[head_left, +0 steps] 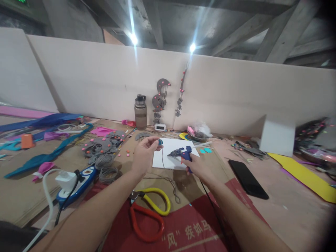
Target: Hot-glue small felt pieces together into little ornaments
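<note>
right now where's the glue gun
In the head view the blue glue gun is right of centre, held in the right hand over the white sheet, its nozzle pointing left toward the left hand.

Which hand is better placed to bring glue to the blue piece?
Right hand: it grips the glue gun, nozzle aimed toward the small blue piece pinched in the left hand.

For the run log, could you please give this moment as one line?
left hand: pinching teal piece with cord | right hand: gripping glue gun | under: white sheet
</note>
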A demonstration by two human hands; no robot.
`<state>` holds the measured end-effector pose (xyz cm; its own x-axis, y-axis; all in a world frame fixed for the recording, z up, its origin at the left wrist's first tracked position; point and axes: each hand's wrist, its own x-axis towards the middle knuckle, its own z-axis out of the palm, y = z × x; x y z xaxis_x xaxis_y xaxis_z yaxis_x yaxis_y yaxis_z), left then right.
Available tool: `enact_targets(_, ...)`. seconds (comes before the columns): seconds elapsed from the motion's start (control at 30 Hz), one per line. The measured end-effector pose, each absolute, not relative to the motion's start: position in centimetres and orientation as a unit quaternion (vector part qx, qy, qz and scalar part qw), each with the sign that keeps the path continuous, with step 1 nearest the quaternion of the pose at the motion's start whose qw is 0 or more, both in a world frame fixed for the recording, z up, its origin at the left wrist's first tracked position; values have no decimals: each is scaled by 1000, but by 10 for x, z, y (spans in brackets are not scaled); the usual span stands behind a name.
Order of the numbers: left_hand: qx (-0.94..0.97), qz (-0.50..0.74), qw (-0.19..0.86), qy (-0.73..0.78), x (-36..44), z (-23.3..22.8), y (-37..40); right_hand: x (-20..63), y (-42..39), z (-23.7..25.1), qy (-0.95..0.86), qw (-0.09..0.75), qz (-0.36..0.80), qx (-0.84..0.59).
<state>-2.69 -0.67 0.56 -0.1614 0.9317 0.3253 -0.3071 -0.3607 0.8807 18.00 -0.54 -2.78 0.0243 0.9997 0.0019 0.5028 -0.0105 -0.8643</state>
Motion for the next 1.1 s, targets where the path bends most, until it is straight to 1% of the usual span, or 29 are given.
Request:
enact_targets(0.03, 475, 679, 447, 338, -26, 4, -8, 183, -4, -30, -628, 338, 306, -631)
enact_targets(0.1, 507, 669, 424, 340, -25, 2, -10, 188, -3, -34, -669, 315, 182, -648)
enact_targets(0.17, 548, 654, 382, 356, -25, 0, -13, 192, -4, -34, -689, 302, 65, -656)
enact_targets(0.2, 571, 646, 347, 369, -25, 0, -15, 193, -5, -33, -691, 301, 26, -657)
enact_targets(0.27, 620, 631, 256, 390, -25, 2, -19, 190, -10, -28, -690, 327, -4, -646)
enact_targets(0.33, 671, 615, 165, 380, -25, 4, -23, 179, -18, -20, -690, 395, 23, -607)
enact_targets(0.37, 694, 607, 132, 365, -25, 5, -25, 171, -23, -15, -691, 434, 74, -573)
enact_targets(0.43, 726, 593, 92, 335, -25, 7, -28, 153, -34, -7, -669, 512, 218, -494)
enact_targets(0.53, 750, 578, 73, 315, -23, 7, -31, 130, -48, -1, -609, 560, 421, -373)
enact_targets(0.6, 755, 576, 75, 306, -21, 7, -33, 121, -53, -1, -558, 573, 491, -344)
enact_targets(0.63, 754, 577, 80, 304, -20, 7, -34, 119, -54, -2, -540, 578, 506, -343)
enact_targets(0.73, 736, 586, 108, 320, -17, 9, -37, 120, -54, -2, -538, 584, 486, -365)
enact_targets(0.97, 668, 566, 233, 423, -11, 7, -40, 124, -58, 5, -600, 580, 349, -426)
enact_targets(1.1, 650, 559, 295, 422, -9, 7, -41, 125, -56, 4, -596, 579, 332, -446)
